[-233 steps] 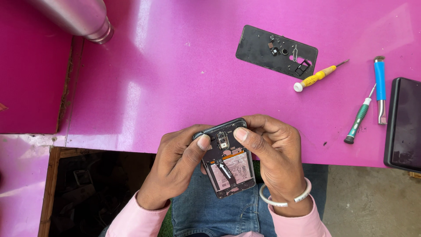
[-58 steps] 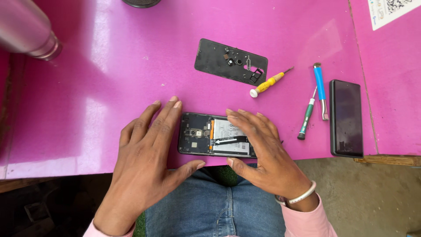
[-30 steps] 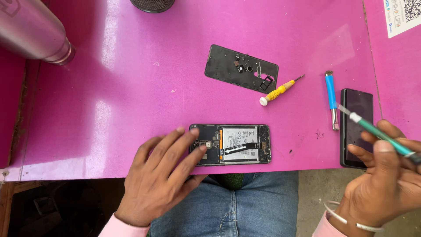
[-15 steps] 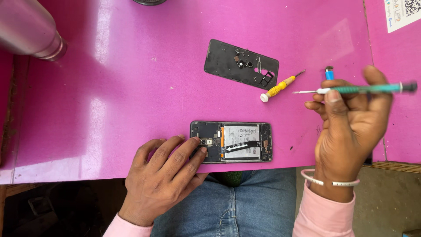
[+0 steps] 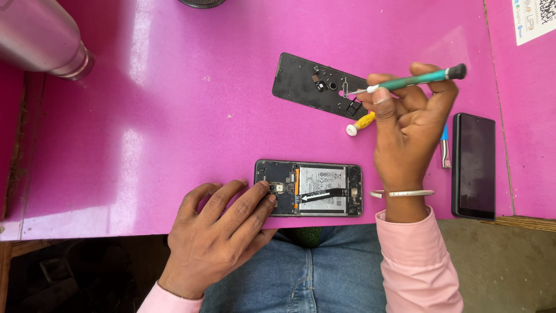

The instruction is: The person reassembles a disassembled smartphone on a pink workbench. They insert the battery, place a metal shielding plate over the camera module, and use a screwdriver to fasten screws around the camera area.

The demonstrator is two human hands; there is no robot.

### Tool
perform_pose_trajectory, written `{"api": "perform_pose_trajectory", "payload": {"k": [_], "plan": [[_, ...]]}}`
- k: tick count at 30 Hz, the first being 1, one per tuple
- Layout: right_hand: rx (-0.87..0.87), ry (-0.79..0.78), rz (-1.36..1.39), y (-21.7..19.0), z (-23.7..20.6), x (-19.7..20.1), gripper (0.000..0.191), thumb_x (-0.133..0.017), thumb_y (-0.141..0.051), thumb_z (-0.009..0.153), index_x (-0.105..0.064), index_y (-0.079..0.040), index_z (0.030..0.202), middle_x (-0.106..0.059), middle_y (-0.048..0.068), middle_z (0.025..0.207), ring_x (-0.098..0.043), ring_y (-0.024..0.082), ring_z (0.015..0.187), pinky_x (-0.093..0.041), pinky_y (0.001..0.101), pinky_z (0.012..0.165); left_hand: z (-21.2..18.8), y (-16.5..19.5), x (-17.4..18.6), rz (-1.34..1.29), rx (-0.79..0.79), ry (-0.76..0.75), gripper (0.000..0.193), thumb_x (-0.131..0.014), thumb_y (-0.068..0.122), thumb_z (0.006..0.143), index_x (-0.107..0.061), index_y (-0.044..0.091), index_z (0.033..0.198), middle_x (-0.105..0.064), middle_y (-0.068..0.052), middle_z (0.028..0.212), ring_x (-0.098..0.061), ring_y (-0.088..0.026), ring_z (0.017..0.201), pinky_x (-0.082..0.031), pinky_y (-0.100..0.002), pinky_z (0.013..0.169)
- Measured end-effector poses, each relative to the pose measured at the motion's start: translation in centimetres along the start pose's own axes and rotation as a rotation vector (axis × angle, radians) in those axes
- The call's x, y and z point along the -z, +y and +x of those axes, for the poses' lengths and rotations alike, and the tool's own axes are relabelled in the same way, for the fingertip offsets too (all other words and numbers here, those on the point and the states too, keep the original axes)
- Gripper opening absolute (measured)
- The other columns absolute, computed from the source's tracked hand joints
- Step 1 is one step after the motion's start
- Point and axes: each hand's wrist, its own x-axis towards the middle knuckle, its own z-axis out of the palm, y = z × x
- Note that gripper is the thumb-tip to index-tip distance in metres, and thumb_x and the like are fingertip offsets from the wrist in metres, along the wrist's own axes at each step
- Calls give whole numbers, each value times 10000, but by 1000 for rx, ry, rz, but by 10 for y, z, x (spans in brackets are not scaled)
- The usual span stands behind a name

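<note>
Far left, top corner: a steel bottle (image 5: 40,37) lies on the pink desk (image 5: 145,127), cut off by the frame edge and well apart from everything else. A dark round object (image 5: 201,3) shows only as a sliver at the top edge; what it is cannot be told.

Left of centre, at the near edge of the desk: the left hand (image 5: 217,232) lies palm down with fingers spread wide, holding nothing. Its fingertips (image 5: 265,188) press on the left end of the opened phone (image 5: 310,188) and cover part of that corner. The phone lies flat, lengthwise left to right, its back off and its battery (image 5: 321,188) exposed.

Centre, farther back: the black back cover (image 5: 315,86) lies inner side up, with several small loose parts (image 5: 324,84) resting on it. Just beside its right end lies a yellow screwdriver (image 5: 360,123), largely hidden behind the right hand.

Right of centre: the right hand (image 5: 408,124) is raised above the desk, wrist bent, fingers closed around a green screwdriver (image 5: 414,81) held nearly level. The metal tip points left and sits over the right end of the back cover. A metal bangle (image 5: 402,193) circles the wrist above a pink sleeve (image 5: 414,255). A blue tool (image 5: 444,148) is mostly blocked by this hand.

Far right: a second dark phone (image 5: 474,165) lies flat, upright in view, near the desk edge. A white label (image 5: 534,17) sits in the top corner
</note>
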Motion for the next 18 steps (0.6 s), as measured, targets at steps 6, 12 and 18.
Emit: {"api": "perform_pose_trajectory", "payload": {"k": [6,12,18], "plan": [[0,-79,-22,14,-8,5,374,-649,-52,1208,-333,-59,1406,-719,200,1222,-757,226,1051,-623,278,894,2,0,-2,-4,-2,-15,474,-814,420,806,-737,186,1211,-666,30,1330,-636,-204,1135,-483,-426,928],[19,-99,-110,21,-7,5,356,-636,-39,1206,-335,-43,1396,-728,200,1220,-767,217,1047,-614,260,860,1,-1,-5,-8,0,-19,467,-815,427,806,-741,187,1200,-668,31,1330,-636,-206,1132,-478,-425,932],[19,-88,-81,21,-5,7,363,-636,-36,1213,-328,-60,1403,-725,211,1223,-769,224,1043,-627,259,835,3,-1,-6,-12,4,-3,443,-818,422,817,-745,190,1188,-672,32,1317,-635,-202,1129,-478,-425,933]]}}
